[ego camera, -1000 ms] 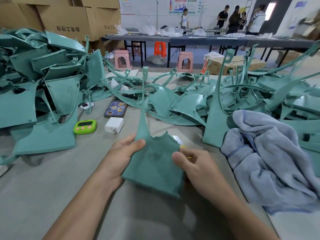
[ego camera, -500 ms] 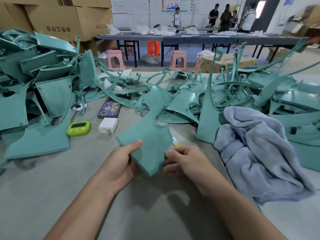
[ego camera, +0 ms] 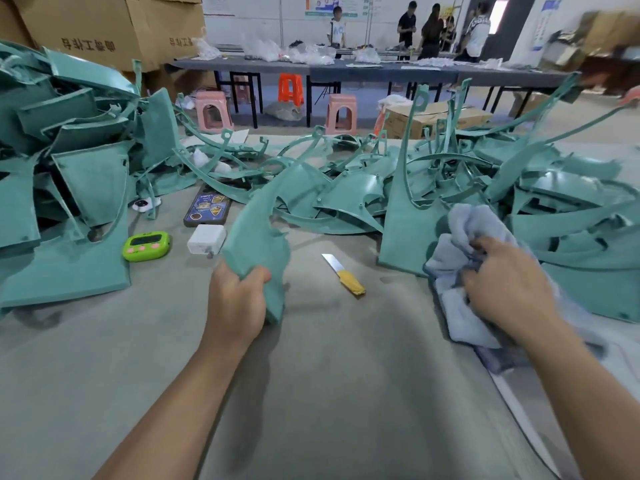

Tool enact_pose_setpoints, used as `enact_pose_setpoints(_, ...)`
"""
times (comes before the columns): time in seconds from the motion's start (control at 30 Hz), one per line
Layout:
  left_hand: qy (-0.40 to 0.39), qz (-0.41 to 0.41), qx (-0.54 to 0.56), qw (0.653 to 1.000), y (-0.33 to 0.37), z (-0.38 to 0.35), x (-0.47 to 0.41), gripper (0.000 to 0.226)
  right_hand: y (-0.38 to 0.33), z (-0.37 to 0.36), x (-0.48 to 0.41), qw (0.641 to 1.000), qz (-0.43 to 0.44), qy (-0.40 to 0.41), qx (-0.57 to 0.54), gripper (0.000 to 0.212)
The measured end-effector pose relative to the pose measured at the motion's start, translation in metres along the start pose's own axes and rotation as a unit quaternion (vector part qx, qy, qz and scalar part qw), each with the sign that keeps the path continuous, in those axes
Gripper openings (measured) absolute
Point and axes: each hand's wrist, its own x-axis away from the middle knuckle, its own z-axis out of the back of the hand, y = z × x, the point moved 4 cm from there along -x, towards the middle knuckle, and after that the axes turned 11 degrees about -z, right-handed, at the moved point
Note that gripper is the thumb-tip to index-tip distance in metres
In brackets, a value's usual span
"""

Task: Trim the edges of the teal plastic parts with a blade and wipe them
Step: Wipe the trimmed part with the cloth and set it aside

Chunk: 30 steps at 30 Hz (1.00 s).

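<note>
Head-cam view over a grey work table (ego camera: pixel 311 393), both bare forearms reaching in from the near edge; left forearm runs from near-left up toward centre, back of the left hand (ego camera: pixel 239 299) facing the camera, fingers and thumb curled round the lower edge of one teal plastic part (ego camera: pixel 256 233); that part stands up from the grip, a wide panel w/ a ragged right edge, narrowing to a thin curved arm that leans far-right; can't tell if its bottom corner touches the table. Right forearm comes from near-right; right hand (ego camera: pixel 502 289) is knuckles-up, fingers curled into a pale blue-grey cloth (ego camera: pixel 464 317), bunching it; cloth lies at right, against the teal pieces there. Btwn the two hands, the blade (ego camera: pixel 343 273) lies flat on the table, touched by neither; bare steel tip points far-left, yellow-wrapped handle near-right. Left of the held part: white charger block (ego camera: pixel 206 239), green timer (ego camera: pixel 146 245), phone (ego camera: pixel 207 209) face-down w/ stickers on its case. A tall heap of teal parts (ego camera: pixel 79 174) fills the left side; a lower, tangled heap (ego camera: pixel 519 188) spreads across centre and right. Far bkgd: cardboard boxes (ego camera: pixel 97 26) at far left, pink stools (ego camera: pixel 212 110), an orange stool (ego camera: pixel 290 89), a long dark table (ego camera: pixel 346 69), several people (ego camera: pixel 429 32) standing behind it.
</note>
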Motion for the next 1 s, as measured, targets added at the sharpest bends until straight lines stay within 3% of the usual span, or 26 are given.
enact_pose_setpoints(0.07,-0.027,-0.006,-0.003,1.0,-0.002,-0.003,0.005,0.027,-0.005,0.019,0.011,0.996,0.02,0.058,-0.066,0.025)
enact_pose_setpoints(0.17,-0.042,-0.018,-0.005,0.999,0.002,-0.008,0.006,0.03,-0.04,0.047,0.041,0.973,0.116,0.124,-0.157,0.03)
enact_pose_setpoints(0.3,-0.067,-0.098,0.026,0.993,0.017,-0.019,0.015,0.038,-0.109,0.024,0.085,0.937,0.211,-0.019,-0.278,0.036)
enact_pose_setpoints(0.4,-0.11,-0.166,0.138,0.97,0.03,-0.025,0.02,0.028,-0.15,-0.017,0.108,0.904,0.272,-0.144,-0.298,0.017)
enact_pose_setpoints(0.47,-0.097,-0.159,0.141,0.972,0.032,-0.02,0.017,0.026,-0.166,-0.035,0.109,0.889,0.272,-0.183,-0.319,0.013)
enact_pose_setpoints(0.53,-0.086,-0.122,0.147,0.978,0.027,-0.016,0.014,0.022,-0.177,-0.043,0.103,0.893,0.27,-0.162,-0.322,0.027)
enact_pose_setpoints(0.6,-0.074,-0.087,0.142,0.983,0.022,-0.013,0.008,0.015,-0.187,-0.048,0.097,0.903,0.268,-0.132,-0.308,0.027)
enact_pose_setpoints(0.77,-0.088,-0.05,0.153,0.983,0.01,-0.014,0.001,0.023,-0.208,-0.054,0.081,0.94,0.221,-0.083,-0.246,0.022)
enact_pose_setpoints(0.9,-0.111,-0.038,0.085,0.989,0.003,-0.016,-0.004,0.027,-0.216,-0.052,0.077,0.945,0.157,-0.062,-0.28,0.045)
enact_pose_setpoints(1.0,-0.129,-0.047,0.051,0.989,0.003,-0.017,-0.001,0.028,-0.214,-0.051,0.076,0.941,0.153,-0.06,-0.296,0.04)
